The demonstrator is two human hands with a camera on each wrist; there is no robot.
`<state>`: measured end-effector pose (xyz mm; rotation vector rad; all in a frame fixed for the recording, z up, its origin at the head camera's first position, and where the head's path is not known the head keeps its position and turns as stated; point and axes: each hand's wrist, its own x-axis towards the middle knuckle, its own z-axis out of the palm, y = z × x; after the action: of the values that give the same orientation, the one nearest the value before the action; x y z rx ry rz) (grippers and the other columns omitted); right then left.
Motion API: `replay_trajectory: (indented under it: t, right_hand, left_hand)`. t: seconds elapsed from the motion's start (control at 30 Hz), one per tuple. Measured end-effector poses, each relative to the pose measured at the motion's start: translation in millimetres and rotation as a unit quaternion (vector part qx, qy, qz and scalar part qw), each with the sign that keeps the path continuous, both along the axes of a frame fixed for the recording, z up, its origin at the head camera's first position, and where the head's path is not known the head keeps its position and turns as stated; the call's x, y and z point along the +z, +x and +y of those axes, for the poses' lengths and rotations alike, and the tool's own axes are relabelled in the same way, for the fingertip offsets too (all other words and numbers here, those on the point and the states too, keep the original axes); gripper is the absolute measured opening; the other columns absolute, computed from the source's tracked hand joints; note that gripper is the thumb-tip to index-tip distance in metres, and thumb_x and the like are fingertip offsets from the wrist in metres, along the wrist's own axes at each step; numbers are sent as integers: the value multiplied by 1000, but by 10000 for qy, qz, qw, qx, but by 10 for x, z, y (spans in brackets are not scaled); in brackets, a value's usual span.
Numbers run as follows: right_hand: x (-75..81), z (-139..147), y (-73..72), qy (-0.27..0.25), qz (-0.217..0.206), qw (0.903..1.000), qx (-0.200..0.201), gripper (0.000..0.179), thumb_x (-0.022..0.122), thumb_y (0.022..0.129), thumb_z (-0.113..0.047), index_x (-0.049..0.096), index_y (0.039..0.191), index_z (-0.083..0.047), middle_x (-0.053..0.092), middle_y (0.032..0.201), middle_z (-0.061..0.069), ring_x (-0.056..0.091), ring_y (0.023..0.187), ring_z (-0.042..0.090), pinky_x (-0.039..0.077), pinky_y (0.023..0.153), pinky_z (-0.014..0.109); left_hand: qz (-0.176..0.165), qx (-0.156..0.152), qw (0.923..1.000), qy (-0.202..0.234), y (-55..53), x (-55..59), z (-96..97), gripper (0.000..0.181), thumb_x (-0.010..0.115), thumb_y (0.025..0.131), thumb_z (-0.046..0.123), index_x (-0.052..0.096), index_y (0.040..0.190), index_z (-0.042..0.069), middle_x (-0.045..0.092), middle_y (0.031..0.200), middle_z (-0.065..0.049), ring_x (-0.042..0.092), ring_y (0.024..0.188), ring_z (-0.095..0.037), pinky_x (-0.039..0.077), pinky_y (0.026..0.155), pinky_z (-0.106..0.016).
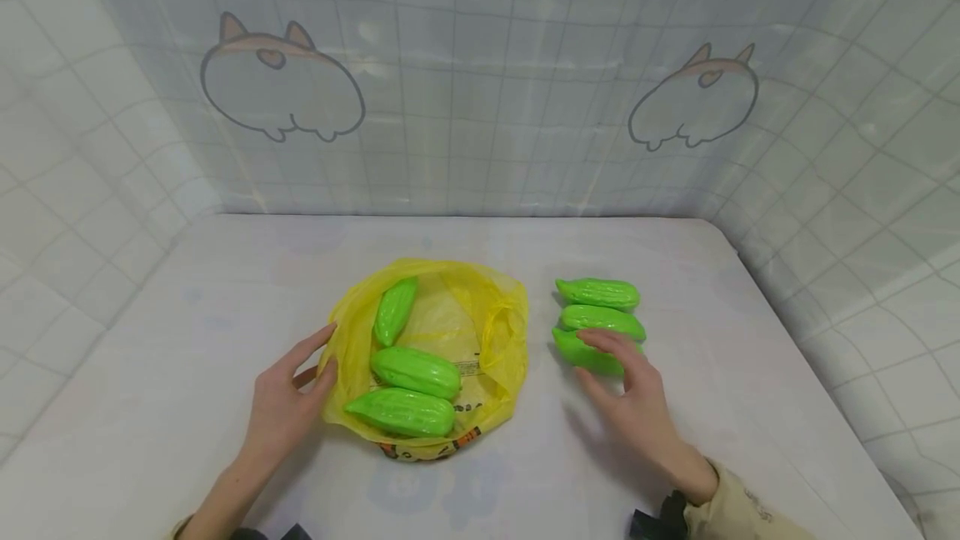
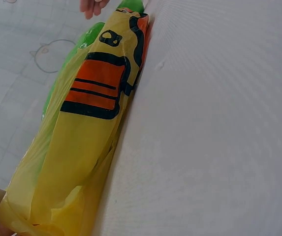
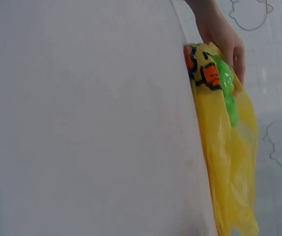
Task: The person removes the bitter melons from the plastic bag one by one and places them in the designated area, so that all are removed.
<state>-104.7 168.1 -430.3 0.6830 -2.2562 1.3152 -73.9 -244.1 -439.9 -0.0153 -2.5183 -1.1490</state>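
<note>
A yellow plastic bag [image 1: 510, 398] lies with its mouth open on the white table, and 3 glossy bright green bitter melons [image 1: 415, 372] are inside it. My left hand [image 1: 281, 398] holds the bag's left rim between thumb and fingers. In the right wrist view, that same left hand [image 3: 224, 37] appears beyond the bag [image 3: 222, 162]. Right of the bag, 3 more bitter melons [image 1: 597, 293] lie side by side. Over the nearest of them, my right hand [image 1: 633, 407] hovers with thumb and fingers spread; whether it touches the melon I cannot tell.
The white table [image 1: 225, 273] extends around the bag and melons. Behind it hangs a pale gridded curtain [image 1: 495, 107] with cartoon animal drawings. Similar gridded sheets [image 1: 885, 273] flank the table's sides.
</note>
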Motion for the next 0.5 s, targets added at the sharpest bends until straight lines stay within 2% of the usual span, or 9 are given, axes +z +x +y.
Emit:
replay_trajectory:
  t: [0.13, 0.27, 0.33, 0.43, 0.5]
  right_hand:
    - [3, -150, -1, 188, 61, 9997, 114, 54, 79, 75, 9, 66, 125, -7, 66, 124, 9, 58, 117, 11, 44, 102, 11]
    - [-9, -288, -17, 363, 35, 9988, 316, 53, 80, 78, 2, 66, 127, -10, 66, 125, 7, 61, 116, 18, 46, 103, 14]
    - [-21, -353, -31, 436, 8, 9982, 414, 53, 80, 78, 1, 66, 127, -10, 66, 126, 6, 61, 116, 20, 47, 102, 18]
    - [-38, -451, -49, 580, 33, 9969, 530, 52, 80, 78, 0, 65, 127, -11, 66, 127, 4, 62, 114, 21, 52, 99, 25]
    - [-44, -511, -57, 660, 16, 9962, 572, 52, 80, 78, -2, 65, 126, -12, 66, 128, 2, 62, 115, 20, 53, 98, 30]
  left_hand:
    - [-8, -2, 10000, 3, -2, -1, -2, 47, 64, 92, 1, 60, 138, 8, 61, 137, -17, 57, 125, -36, 59, 84, -39]
    - [1, -6, 10000, -15, -1, -3, -2, 47, 64, 92, 0, 59, 139, 8, 61, 138, -17, 57, 125, -37, 58, 85, -46]
    - [22, -8, 10000, -29, -2, -7, -2, 47, 64, 92, 0, 59, 138, 8, 61, 138, -17, 57, 125, -37, 58, 84, -44]
    - [51, -18, 10000, -28, -5, -17, -4, 47, 64, 92, 0, 60, 138, 8, 61, 137, -17, 57, 124, -36, 60, 84, -23]
    - [70, -33, 10000, 10, -8, -21, -3, 47, 64, 92, -1, 60, 138, 8, 62, 137, -17, 57, 124, -36, 54, 82, -7]
